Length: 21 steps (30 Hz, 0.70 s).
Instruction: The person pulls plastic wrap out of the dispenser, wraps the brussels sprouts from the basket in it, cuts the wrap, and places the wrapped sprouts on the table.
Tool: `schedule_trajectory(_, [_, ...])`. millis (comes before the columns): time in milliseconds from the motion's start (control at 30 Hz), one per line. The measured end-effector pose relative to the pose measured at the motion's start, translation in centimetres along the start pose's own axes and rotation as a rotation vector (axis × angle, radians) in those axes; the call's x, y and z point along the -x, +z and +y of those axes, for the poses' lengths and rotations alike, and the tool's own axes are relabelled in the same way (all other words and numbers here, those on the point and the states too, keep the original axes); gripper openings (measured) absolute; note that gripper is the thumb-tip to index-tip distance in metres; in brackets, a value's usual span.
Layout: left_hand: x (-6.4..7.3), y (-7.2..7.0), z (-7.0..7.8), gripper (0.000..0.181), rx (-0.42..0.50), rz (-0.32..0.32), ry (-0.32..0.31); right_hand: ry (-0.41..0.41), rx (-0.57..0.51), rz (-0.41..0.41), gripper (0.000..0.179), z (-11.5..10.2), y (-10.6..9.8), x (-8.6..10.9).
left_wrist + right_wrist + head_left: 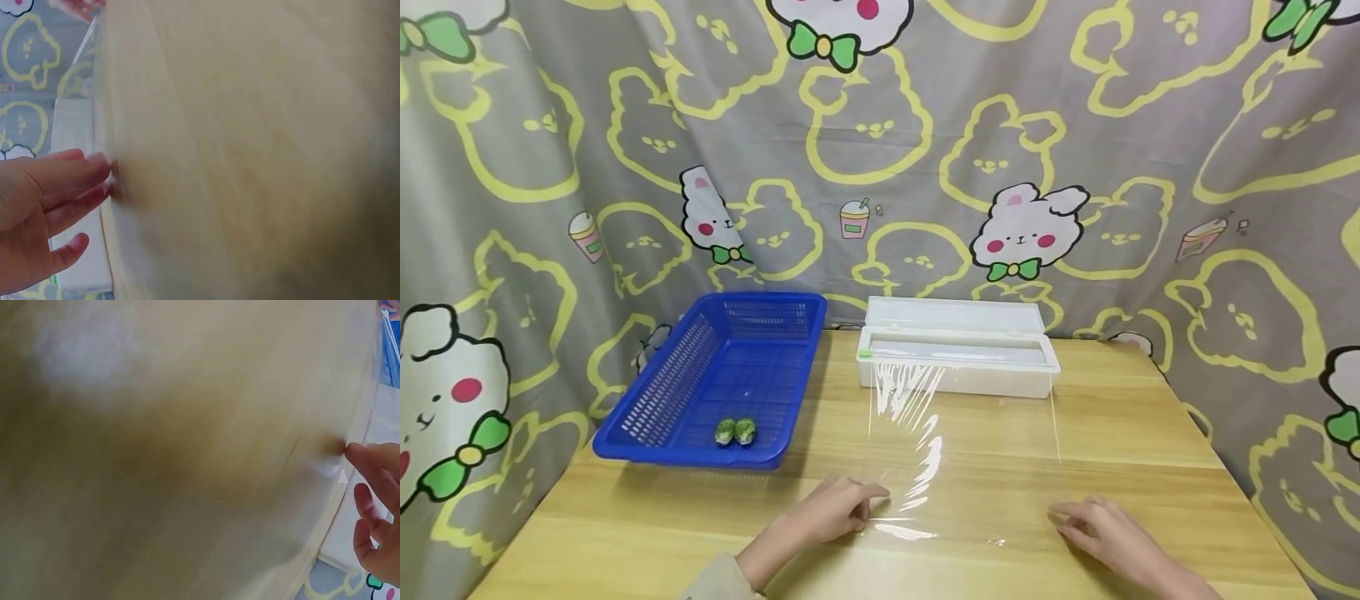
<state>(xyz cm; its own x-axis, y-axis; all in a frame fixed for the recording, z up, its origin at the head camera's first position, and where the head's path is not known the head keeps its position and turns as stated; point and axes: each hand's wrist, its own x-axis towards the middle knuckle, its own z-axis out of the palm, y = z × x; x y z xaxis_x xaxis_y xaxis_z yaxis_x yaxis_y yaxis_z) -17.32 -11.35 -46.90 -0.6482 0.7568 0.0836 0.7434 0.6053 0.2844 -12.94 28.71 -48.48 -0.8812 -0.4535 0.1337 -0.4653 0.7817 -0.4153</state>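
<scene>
I'm touching clear plastic film (932, 460), near side of white rectangular plastic box (958, 333), left hand (841, 510) and right hand (1103, 535) loosely unfurled, gripping nothing; pressing both edges evenly should limit wrinkles.

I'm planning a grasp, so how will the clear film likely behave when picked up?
The clear film is probably floppy, since creases run down it near the white box. It seems light for its size, looking thin, with the table showing through.
</scene>
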Motion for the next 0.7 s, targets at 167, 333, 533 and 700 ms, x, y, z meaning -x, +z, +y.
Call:
schedule_trajectory(167, [0.1, 0.1, -0.1, 0.036, -0.095, 0.021, 0.058, -0.195, 0.065, 0.121, 0.035, 0.2, 1.3, 0.1])
schedule_trajectory(333, [0.2, -0.2, -0.4, 0.046, -0.075, -0.018, -0.014, -0.095, -0.098, -0.017, 0.044, 0.5, 1.2, 0.1])
schedule_trajectory(533, [0.1, -0.3, -0.7, 0.039, -0.029, -0.032, -0.060, -0.021, -0.230, -0.032, 0.038, 1.0, 0.6, 0.2])
schedule_trajectory(700, [-0.6, -0.3, -0.7, 0.035, 0.024, -0.044, -0.110, 0.048, -0.260, -0.020, 0.033, 1.2, 0.2, 0.2])
